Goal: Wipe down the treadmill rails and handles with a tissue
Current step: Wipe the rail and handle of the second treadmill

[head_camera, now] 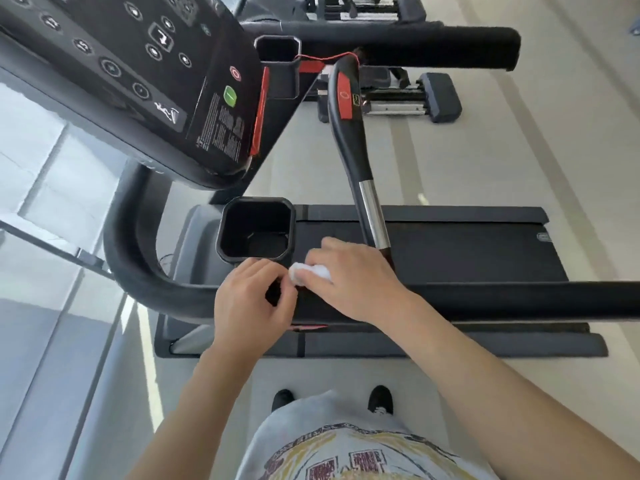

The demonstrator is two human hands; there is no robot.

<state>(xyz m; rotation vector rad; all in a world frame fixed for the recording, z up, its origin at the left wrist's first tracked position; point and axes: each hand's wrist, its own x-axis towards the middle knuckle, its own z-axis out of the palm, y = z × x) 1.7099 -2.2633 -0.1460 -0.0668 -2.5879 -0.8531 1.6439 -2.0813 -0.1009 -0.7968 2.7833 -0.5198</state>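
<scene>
Pale gym floor [467, 168] surrounds a treadmill [450, 251] seen from its side. Near side rail [519, 299] runs under both hands, beside a cup holder [258, 230]. Right hand [353, 275], grip closed on a wadded tissue [303, 271], presses it onto the rail; left hand [252, 296], grip narrow, pinches the wad's edge. Risk: opposed pulls may tear the thin tissue or drop it.

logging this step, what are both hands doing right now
Left hand: curled, fingertips at the tissue; grip cannot be told.
Right hand: closed on the tissue.
</scene>
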